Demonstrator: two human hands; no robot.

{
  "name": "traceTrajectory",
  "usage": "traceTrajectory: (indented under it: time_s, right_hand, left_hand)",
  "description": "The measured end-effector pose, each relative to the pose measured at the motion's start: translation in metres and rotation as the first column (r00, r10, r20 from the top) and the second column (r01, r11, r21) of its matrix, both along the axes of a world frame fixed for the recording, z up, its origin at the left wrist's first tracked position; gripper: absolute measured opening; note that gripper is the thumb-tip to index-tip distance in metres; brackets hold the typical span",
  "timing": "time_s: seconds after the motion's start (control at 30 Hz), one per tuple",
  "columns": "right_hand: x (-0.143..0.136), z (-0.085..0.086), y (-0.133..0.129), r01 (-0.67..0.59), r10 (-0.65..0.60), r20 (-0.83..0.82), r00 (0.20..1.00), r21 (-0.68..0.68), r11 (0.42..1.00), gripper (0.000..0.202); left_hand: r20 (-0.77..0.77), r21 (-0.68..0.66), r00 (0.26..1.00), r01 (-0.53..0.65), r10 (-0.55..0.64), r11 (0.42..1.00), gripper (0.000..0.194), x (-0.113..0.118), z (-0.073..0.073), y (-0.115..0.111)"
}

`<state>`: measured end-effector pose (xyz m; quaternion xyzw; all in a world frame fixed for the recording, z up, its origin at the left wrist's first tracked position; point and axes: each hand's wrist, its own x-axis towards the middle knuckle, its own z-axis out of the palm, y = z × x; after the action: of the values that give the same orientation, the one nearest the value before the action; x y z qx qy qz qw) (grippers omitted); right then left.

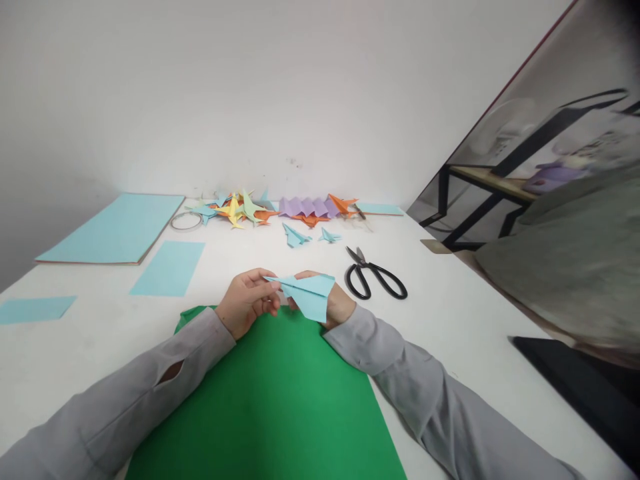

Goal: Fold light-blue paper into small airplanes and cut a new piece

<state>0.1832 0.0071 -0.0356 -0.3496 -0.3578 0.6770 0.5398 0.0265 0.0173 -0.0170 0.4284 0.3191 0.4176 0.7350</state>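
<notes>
A light blue folded paper plane (311, 298) is held above the far edge of a green sheet (280, 393). My left hand (246, 300) pinches its narrow nose between thumb and fingers. Behind and under the plane's wide end is my right hand (340, 305); the paper covers most of its fingers, so its grip cannot be made out. Two smaller blue folded pieces, one larger (295, 236) and one smaller (330, 236), lie beyond the hands. Black-handled scissors (373, 273) rest to the right with their blades slightly apart.
Blue sheets (115, 227) and cut blue pieces (169, 268) lie at the left. Colourful folded papers (240, 208), a purple pleated strip (307, 207) and a wire ring (187, 221) are along the wall. A dark-framed shelf (490, 180) stands at the right.
</notes>
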Motion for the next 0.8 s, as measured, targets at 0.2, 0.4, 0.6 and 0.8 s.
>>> traceTrajectory:
  time_s: [0.2,0.4,0.6,0.8]
  right_hand:
    - [-0.003,-0.003,-0.001,-0.018,0.017,0.012,1.000,0.111,0.994,0.022]
    - [-0.001,-0.008,0.000,-0.014,0.013,0.008,1.000,0.133,0.991,0.020]
    - [-0.003,-0.011,0.000,0.015,-0.026,0.069,0.997,0.155,0.988,0.015]
    - [-0.004,-0.014,0.001,0.041,-0.071,0.158,0.985,0.181,0.983,0.010]
  left_hand:
    - [-0.053,0.090,0.998,-0.013,0.018,0.996,0.021,0.001,-0.004,-0.001]
    - [-0.161,0.221,0.985,-0.023,0.060,0.975,0.023,0.003,-0.006,-0.005]
    - [-0.223,0.316,0.953,-0.126,0.203,0.940,0.025,0.007,-0.008,-0.008]
    - [-0.255,0.385,0.921,-0.183,0.295,0.904,0.010,0.008,-0.007,-0.011]
